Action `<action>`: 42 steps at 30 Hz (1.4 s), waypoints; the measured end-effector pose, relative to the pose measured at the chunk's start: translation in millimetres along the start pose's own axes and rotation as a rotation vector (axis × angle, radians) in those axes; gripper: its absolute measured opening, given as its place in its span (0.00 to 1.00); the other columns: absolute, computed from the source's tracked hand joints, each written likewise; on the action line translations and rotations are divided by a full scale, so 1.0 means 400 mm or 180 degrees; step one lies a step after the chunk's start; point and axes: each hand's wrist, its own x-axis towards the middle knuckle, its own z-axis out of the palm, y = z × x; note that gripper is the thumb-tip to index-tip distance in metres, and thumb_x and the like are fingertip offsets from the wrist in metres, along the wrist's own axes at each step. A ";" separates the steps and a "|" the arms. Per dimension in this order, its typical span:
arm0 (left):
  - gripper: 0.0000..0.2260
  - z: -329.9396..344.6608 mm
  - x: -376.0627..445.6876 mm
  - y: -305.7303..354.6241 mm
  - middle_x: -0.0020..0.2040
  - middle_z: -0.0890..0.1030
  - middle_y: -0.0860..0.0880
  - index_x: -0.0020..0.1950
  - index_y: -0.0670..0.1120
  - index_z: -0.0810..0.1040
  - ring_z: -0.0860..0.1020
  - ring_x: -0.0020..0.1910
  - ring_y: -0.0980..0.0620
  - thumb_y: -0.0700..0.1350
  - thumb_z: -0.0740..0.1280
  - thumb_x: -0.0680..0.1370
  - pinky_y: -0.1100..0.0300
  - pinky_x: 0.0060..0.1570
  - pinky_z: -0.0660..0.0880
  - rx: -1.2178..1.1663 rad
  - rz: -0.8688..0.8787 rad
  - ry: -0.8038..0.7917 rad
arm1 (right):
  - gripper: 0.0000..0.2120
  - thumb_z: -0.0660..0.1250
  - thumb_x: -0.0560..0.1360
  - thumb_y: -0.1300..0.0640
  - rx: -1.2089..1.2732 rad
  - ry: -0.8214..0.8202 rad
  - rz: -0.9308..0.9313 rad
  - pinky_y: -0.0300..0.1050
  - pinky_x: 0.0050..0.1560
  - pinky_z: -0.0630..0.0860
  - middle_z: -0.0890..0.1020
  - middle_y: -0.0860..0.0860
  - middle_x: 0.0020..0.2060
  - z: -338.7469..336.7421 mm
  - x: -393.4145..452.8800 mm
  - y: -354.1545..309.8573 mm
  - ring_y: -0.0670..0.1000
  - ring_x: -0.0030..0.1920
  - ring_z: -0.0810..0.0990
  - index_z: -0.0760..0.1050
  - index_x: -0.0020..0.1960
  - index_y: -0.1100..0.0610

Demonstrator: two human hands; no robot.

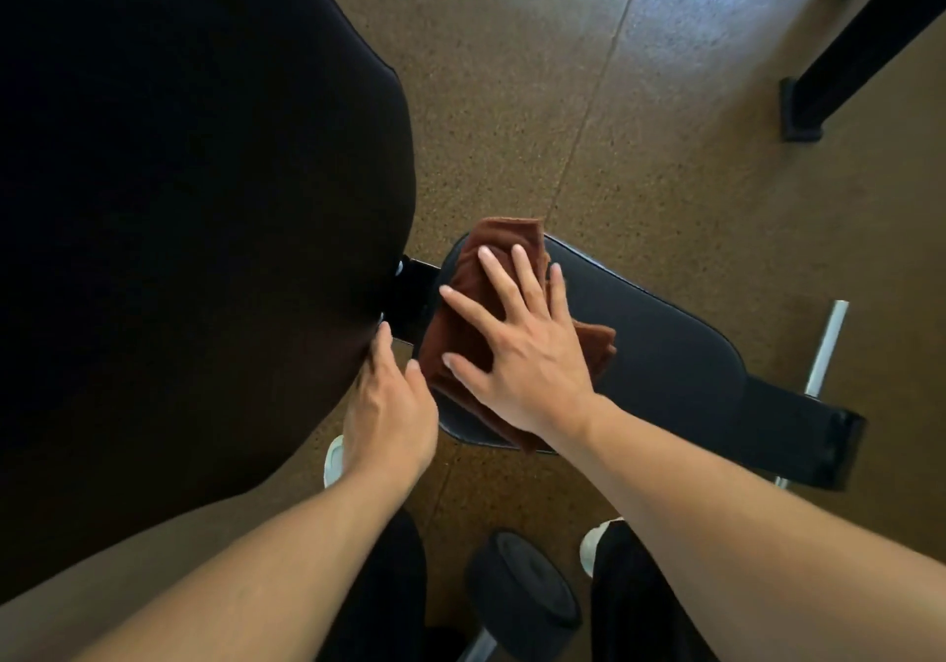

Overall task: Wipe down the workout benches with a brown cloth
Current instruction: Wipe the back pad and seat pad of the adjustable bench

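- Nearest the camera, two bare forearms reach in from the bottom edge; between them lie dark trouser legs and a round black dumbbell head (522, 582) on a pale metal handle.
- Two white shoe toes show on the floor: one (334, 459) beside the left wrist, one (596, 544) under the right forearm.
- The left hand (391, 405) rests against the lower edge of the large black backrest pad (194, 201). Its fingers are loosely bent along the pad's rim and its thumb points toward the cloth. I cannot tell whether it grips the rim or only touches it.
- The right hand (517, 344) lies flat with fingers spread and straight, pressing on the brown cloth (463, 339) and not curled round it.
- The brown cloth is folded and bunched on the end of the black seat pad (665, 354) that lies nearest the backrest, one edge hanging over the pad's near rim.
- A black metal bracket (414, 298) with small bolts joins the seat to the backrest, just left of the cloth.
- Beyond the seat's far end, a black frame foot (809, 436) crosses a pale metal bar (826, 349).
- The speckled brown rubber floor (563, 98) has a thin seam running through it.
- Farthest off, upper right, stands another black frame leg (865, 47) with a capped end.
- No brand, label or writing can be read, and no container shows.
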 end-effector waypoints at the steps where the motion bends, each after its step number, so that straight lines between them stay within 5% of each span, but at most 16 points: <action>1: 0.26 0.001 0.000 -0.007 0.82 0.58 0.50 0.82 0.56 0.47 0.62 0.79 0.48 0.53 0.52 0.86 0.48 0.74 0.65 -0.0023 -0.0049 0.0014 | 0.33 0.54 0.80 0.30 -0.0007 0.0031 -0.0012 0.69 0.80 0.45 0.49 0.53 0.85 -0.001 0.023 -0.004 0.61 0.84 0.41 0.57 0.82 0.38; 6: 0.26 0.010 -0.044 -0.041 0.83 0.54 0.49 0.82 0.53 0.51 0.58 0.80 0.47 0.47 0.56 0.85 0.51 0.74 0.61 0.0045 -0.0353 -0.0209 | 0.31 0.55 0.79 0.30 0.0158 0.0120 0.0258 0.66 0.81 0.43 0.52 0.53 0.85 0.009 0.086 -0.089 0.60 0.84 0.42 0.66 0.79 0.42; 9: 0.29 0.010 -0.080 -0.071 0.82 0.55 0.50 0.82 0.51 0.52 0.61 0.79 0.47 0.39 0.59 0.83 0.51 0.73 0.63 0.0225 -0.0412 -0.0314 | 0.28 0.59 0.80 0.33 0.0143 0.0111 -0.0179 0.66 0.81 0.46 0.53 0.54 0.84 0.042 0.030 -0.128 0.61 0.84 0.43 0.70 0.75 0.44; 14: 0.29 0.013 -0.120 -0.111 0.82 0.56 0.51 0.81 0.51 0.55 0.62 0.78 0.48 0.39 0.60 0.83 0.51 0.72 0.65 0.0434 -0.0525 -0.0355 | 0.27 0.64 0.82 0.45 -0.0119 -0.0091 -0.0984 0.65 0.82 0.43 0.49 0.55 0.85 0.109 -0.129 -0.105 0.62 0.84 0.41 0.64 0.80 0.45; 19: 0.32 0.044 -0.150 -0.080 0.82 0.54 0.53 0.81 0.53 0.54 0.61 0.79 0.49 0.42 0.64 0.81 0.49 0.74 0.65 0.0572 -0.0102 -0.0136 | 0.41 0.70 0.75 0.58 -0.0476 -0.0212 -0.1456 0.65 0.80 0.42 0.47 0.54 0.84 0.121 -0.273 0.052 0.60 0.83 0.41 0.58 0.83 0.45; 25: 0.35 0.105 -0.151 0.009 0.83 0.44 0.53 0.83 0.53 0.46 0.43 0.81 0.54 0.45 0.63 0.82 0.54 0.79 0.46 0.1016 0.0953 0.0135 | 0.28 0.57 0.85 0.38 -0.0236 0.0316 0.0013 0.66 0.81 0.53 0.56 0.54 0.84 0.060 -0.398 0.233 0.58 0.84 0.49 0.60 0.83 0.44; 30: 0.39 0.145 -0.113 0.112 0.83 0.37 0.51 0.82 0.53 0.40 0.35 0.81 0.51 0.46 0.63 0.80 0.45 0.78 0.41 0.1415 0.1074 -0.0016 | 0.30 0.54 0.84 0.36 0.0210 0.0527 0.1324 0.65 0.82 0.48 0.53 0.54 0.84 0.045 -0.366 0.226 0.59 0.84 0.46 0.59 0.83 0.44; 34: 0.39 0.142 -0.084 0.115 0.83 0.41 0.47 0.82 0.48 0.41 0.43 0.82 0.46 0.55 0.61 0.79 0.46 0.77 0.59 0.2237 0.1274 -0.0076 | 0.30 0.54 0.84 0.34 0.0399 0.0669 0.1670 0.63 0.82 0.46 0.56 0.54 0.84 0.013 -0.273 0.220 0.58 0.84 0.49 0.58 0.82 0.43; 37: 0.41 0.126 -0.067 0.122 0.83 0.44 0.47 0.82 0.48 0.43 0.48 0.82 0.45 0.61 0.61 0.79 0.48 0.69 0.70 0.2742 0.1391 -0.0105 | 0.28 0.54 0.81 0.30 0.0606 0.0582 0.2029 0.57 0.79 0.59 0.71 0.51 0.75 -0.047 -0.161 0.236 0.56 0.77 0.66 0.66 0.76 0.41; 40: 0.47 0.106 -0.055 0.153 0.83 0.47 0.46 0.82 0.47 0.44 0.52 0.81 0.44 0.65 0.67 0.76 0.46 0.67 0.72 0.3163 0.1356 -0.0288 | 0.28 0.53 0.78 0.26 0.1188 -0.0034 0.2386 0.53 0.57 0.70 0.82 0.49 0.60 -0.126 -0.042 0.272 0.57 0.63 0.79 0.76 0.66 0.42; 42: 0.48 0.094 -0.051 0.175 0.83 0.52 0.44 0.82 0.46 0.47 0.59 0.79 0.42 0.63 0.71 0.74 0.47 0.64 0.73 0.3548 0.1410 -0.0385 | 0.32 0.53 0.76 0.24 0.1457 -0.0541 0.2341 0.53 0.56 0.69 0.82 0.50 0.61 -0.155 -0.001 0.300 0.59 0.63 0.79 0.77 0.66 0.43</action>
